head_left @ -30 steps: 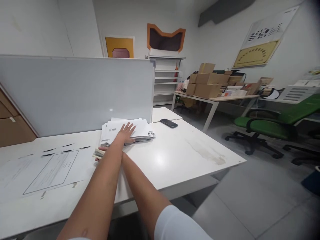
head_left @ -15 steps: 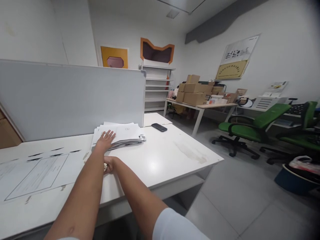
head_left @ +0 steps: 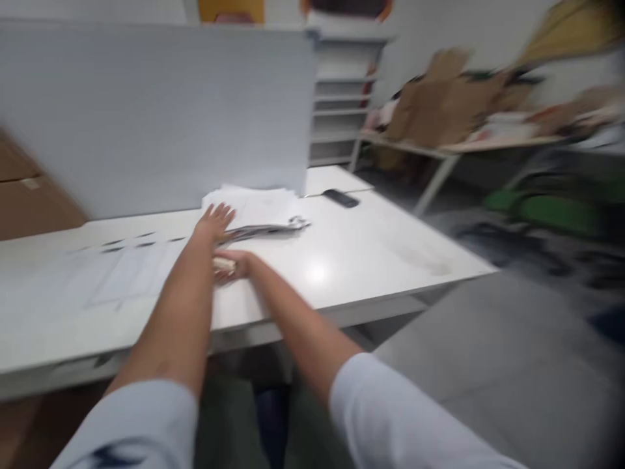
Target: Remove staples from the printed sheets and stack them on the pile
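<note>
phone [head_left: 341,198] beyond paper stack [head_left: 258,210]; divider [head_left: 161,111] behind.

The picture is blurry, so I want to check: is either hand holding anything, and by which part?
The right hand grips a small pale object; which part, blur hides. The left hand lies open by the paper stack.

White papers [head_left: 258,207] (blurred), white table [head_left: 371,254]
</note>
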`<action>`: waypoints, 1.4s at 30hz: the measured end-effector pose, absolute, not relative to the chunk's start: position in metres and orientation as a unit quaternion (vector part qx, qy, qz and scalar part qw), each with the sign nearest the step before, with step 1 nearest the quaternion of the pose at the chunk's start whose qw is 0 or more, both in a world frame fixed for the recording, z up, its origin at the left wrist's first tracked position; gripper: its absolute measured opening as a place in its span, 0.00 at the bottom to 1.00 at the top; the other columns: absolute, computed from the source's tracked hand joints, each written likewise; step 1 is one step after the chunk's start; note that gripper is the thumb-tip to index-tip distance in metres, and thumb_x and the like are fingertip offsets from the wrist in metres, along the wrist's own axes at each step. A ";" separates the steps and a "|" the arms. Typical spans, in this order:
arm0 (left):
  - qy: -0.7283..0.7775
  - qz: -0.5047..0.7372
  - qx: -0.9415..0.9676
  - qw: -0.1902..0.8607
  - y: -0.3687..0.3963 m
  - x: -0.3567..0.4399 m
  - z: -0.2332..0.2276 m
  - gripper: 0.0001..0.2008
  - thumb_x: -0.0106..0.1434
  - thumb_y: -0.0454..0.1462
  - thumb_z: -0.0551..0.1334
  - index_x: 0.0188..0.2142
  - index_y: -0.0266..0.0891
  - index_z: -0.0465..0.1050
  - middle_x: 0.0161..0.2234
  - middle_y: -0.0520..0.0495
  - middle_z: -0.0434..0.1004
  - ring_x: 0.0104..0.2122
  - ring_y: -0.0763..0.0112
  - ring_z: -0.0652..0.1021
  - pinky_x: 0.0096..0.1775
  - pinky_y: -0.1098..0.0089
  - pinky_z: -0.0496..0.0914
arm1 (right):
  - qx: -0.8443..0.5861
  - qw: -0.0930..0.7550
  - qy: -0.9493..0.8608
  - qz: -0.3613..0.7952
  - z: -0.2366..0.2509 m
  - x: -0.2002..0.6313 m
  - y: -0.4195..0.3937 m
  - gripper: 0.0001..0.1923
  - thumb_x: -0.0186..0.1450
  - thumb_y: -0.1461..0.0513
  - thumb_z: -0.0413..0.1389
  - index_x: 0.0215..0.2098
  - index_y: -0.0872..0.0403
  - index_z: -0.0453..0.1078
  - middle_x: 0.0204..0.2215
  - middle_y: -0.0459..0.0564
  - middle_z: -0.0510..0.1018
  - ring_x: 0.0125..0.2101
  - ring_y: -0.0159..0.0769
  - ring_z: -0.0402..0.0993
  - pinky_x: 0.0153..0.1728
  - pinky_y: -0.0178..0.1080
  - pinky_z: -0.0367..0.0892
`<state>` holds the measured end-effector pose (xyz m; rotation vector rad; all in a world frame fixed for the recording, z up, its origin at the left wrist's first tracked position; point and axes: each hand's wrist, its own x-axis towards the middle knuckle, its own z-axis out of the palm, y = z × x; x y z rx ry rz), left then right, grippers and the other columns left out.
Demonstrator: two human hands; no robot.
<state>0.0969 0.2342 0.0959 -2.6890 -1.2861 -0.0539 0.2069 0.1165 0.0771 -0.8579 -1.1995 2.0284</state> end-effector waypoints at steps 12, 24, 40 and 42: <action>-0.640 0.146 -0.744 0.128 0.225 -0.102 0.065 0.46 0.64 0.59 0.52 0.71 0.32 0.42 0.71 0.36 0.41 0.70 0.51 0.41 0.67 0.51 0.33 | -0.195 0.145 -0.418 0.875 0.007 0.189 0.162 0.31 0.74 0.46 0.39 0.35 0.64 0.69 0.19 0.42 0.63 0.14 0.20 0.45 0.15 0.27 0.41; -0.706 0.206 -0.677 0.022 0.195 -0.141 0.076 0.38 0.67 0.57 0.47 0.68 0.36 0.53 0.66 0.35 0.58 0.63 0.48 0.64 0.63 0.53 0.57 | -0.105 0.113 -0.394 0.906 0.001 0.189 0.171 0.27 0.73 0.47 0.40 0.39 0.63 0.65 0.21 0.46 0.67 0.14 0.23 0.54 0.13 0.25 0.53; -0.602 -0.148 -0.783 -0.043 0.110 -0.091 0.016 0.27 0.69 0.51 0.52 0.59 0.38 0.69 0.59 0.41 0.71 0.60 0.57 0.70 0.61 0.60 0.63 | -0.168 0.149 -0.388 0.894 0.010 0.192 0.157 0.28 0.73 0.47 0.43 0.43 0.64 0.70 0.21 0.49 0.68 0.15 0.24 0.52 0.14 0.27 0.50; -0.594 -0.192 -0.781 -0.019 0.105 -0.094 0.012 0.27 0.69 0.52 0.50 0.53 0.37 0.74 0.52 0.40 0.78 0.53 0.58 0.77 0.55 0.62 0.70 | -0.155 0.151 -0.396 0.892 0.009 0.192 0.158 0.28 0.73 0.48 0.42 0.44 0.64 0.70 0.21 0.49 0.69 0.14 0.25 0.53 0.13 0.27 0.50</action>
